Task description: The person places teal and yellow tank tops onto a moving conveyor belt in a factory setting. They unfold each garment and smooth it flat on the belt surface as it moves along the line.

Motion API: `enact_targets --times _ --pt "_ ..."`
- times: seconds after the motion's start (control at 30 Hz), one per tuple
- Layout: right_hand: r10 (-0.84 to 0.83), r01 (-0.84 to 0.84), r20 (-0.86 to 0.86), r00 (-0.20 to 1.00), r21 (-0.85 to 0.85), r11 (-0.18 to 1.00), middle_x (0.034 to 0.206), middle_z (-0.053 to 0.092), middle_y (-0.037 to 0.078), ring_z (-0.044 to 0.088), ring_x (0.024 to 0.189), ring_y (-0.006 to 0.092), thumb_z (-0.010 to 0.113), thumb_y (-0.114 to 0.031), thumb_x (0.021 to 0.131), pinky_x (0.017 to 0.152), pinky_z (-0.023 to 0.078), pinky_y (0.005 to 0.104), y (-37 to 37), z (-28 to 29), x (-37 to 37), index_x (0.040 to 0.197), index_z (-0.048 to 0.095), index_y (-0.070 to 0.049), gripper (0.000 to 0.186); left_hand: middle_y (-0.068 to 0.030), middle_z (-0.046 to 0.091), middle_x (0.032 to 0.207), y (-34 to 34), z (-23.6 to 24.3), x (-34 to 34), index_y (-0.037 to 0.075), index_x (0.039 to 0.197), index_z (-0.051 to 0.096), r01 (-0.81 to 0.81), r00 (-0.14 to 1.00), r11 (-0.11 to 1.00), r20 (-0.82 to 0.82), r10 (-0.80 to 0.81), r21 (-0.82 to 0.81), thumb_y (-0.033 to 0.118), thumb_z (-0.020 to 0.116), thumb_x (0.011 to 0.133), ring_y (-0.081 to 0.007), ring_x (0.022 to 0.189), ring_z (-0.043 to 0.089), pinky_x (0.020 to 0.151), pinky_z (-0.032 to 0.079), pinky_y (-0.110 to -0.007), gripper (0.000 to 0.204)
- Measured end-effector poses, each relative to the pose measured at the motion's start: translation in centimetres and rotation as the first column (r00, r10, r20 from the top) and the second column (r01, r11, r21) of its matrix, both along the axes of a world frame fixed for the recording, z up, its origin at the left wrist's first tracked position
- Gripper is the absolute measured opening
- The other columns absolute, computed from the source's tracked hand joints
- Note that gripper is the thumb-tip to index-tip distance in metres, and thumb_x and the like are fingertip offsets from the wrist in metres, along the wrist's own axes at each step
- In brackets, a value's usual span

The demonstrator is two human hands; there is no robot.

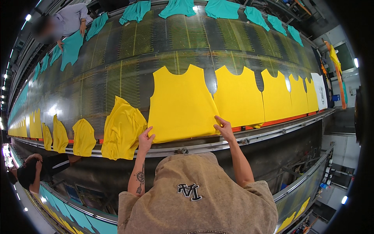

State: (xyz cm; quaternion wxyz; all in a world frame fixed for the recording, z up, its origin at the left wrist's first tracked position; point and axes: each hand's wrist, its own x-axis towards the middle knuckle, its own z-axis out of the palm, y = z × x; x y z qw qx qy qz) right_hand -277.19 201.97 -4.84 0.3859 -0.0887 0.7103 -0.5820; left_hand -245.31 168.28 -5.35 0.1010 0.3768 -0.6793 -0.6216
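A yellow shirt panel point(181, 105) lies spread on the long dark printing table point(152, 39) in front of me, its neckline pointing away. My left hand point(146, 139) pinches its near left corner. At the near right corner, the fingers of my right hand point(224, 128) are closed on the panel's edge. To the right, another yellow panel point(238, 97) lies flat, with several more in a row beyond it. Just left of my left hand sits a crumpled yellow panel point(122, 126), hanging partly over the table's near edge.
A metal rail point(194, 149) runs along the table's near side. Green panels point(177, 8) line the far side, where a person point(70, 21) handles one. Another person point(35, 171) is at the left. A white printed panel point(319, 91) lies at the row's right end.
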Motion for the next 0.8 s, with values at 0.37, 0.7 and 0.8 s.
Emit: enact_targets --times 0.37,0.7,0.8 --pt "0.014 -0.015 -0.026 1.0 -0.015 1.0 0.138 0.061 0.011 0.063 0.106 0.0106 0.071 -0.001 0.089 0.087 0.054 0.0251 0.2 0.1 0.3 0.142 0.051 0.006 0.057 -0.002 0.064 0.115 0.4 0.2 -0.1 -0.005 0.136 0.058 -0.009 0.998 1.0 -0.067 0.007 -0.02 -0.004 0.071 0.086 -0.0027 0.084 0.051 0.07 0.041 -0.018 0.052" --pt "0.003 -0.003 0.003 1.0 0.019 1.0 0.14 0.059 0.013 0.063 0.109 0.0127 0.071 -0.001 0.089 0.089 0.054 0.0259 0.5 0.1 0.7 0.142 0.05 0.007 0.058 -0.0097 0.059 0.126 0.4 -0.4 0.6 -0.006 0.137 0.056 0.006 1.0 0.999 0.005 -0.006 0.035 -0.003 0.07 0.087 -0.0125 0.108 0.049 0.091 0.038 -0.025 0.052" --pt "-0.001 0.001 -0.002 1.0 0.005 1.0 0.14 0.059 0.013 0.063 0.11 0.0128 0.071 -0.001 0.089 0.089 0.054 0.026 0.5 0.1 0.8 0.143 0.05 0.007 0.058 -0.0161 0.059 0.139 0.5 -0.1 0.6 -0.007 0.138 0.055 0.002 1.0 0.996 -0.004 -0.001 0.091 -0.002 0.071 0.088 -0.017 0.126 0.055 0.106 0.041 -0.028 0.052"
